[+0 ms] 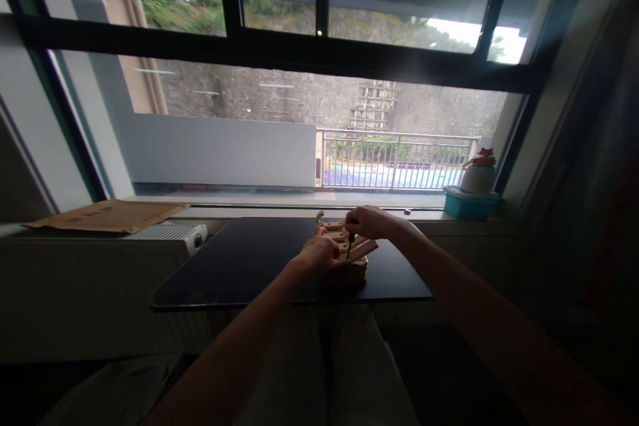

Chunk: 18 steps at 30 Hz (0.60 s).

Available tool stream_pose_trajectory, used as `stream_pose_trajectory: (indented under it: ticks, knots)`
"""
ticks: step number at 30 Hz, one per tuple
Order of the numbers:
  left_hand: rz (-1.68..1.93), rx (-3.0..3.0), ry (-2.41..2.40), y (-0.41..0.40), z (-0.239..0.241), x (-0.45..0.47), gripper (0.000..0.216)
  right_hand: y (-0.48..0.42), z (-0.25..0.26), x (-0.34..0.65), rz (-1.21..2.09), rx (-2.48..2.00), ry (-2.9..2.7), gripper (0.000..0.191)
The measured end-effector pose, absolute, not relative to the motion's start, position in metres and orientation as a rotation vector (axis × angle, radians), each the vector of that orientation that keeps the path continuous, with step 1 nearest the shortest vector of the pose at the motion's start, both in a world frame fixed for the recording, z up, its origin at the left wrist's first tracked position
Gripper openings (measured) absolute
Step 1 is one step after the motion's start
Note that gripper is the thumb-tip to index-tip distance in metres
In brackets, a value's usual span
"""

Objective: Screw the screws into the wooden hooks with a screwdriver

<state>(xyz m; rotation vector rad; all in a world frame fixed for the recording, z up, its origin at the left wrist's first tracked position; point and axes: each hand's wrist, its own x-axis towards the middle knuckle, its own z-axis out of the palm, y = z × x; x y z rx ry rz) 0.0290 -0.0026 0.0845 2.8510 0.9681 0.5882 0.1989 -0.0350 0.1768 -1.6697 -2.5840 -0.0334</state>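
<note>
A small slatted wooden piece (pixel 335 237) lies on the dark table, with holes along its light-coloured slats. My right hand (pixel 369 221) grips a screwdriver (pixel 351 239) with a dark handle, held upright with its tip down at a wooden slat (pixel 363 251) that sits at an angle. Close on the left side, my left hand (pixel 321 254) is closed on the near left part of the wooden piece. Beneath is a block-like stack (pixel 355 273), whose make I cannot tell in the shade. My fingers hide part of the wood.
The dark table (pixel 239 259) stands before a wide window. To its left are a white radiator (pixel 170 234) and a brown paper envelope (pixel 107 214). A teal box (pixel 470 204) with a white figurine (pixel 478 176) on it stands on the sill at right.
</note>
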Motion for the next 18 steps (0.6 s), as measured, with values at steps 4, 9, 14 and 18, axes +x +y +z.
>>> stream_pose_trajectory:
  ticks: [4, 9, 14, 18]
  knots:
    - [0.586, 2.839, 1.031, -0.003, 0.082, 0.029, 0.022, -0.036, 0.167, 0.196, -0.090, -1.752, -2.530, 0.029]
    - [0.575, 2.848, 1.049, -0.005, 0.084, 0.029, 0.026, -0.034, 0.164, 0.192, -0.097, -1.824, -2.481, 0.030]
    - [0.555, 2.865, 1.039, -0.003, 0.084, 0.028, 0.022, -0.027, 0.180, 0.197, 0.056, -1.818, -2.563, 0.030]
    - [0.520, 2.870, 1.024, -0.003, 0.086, 0.029, 0.027, -0.030, 0.190, 0.203, 0.074, -1.743, -2.603, 0.027]
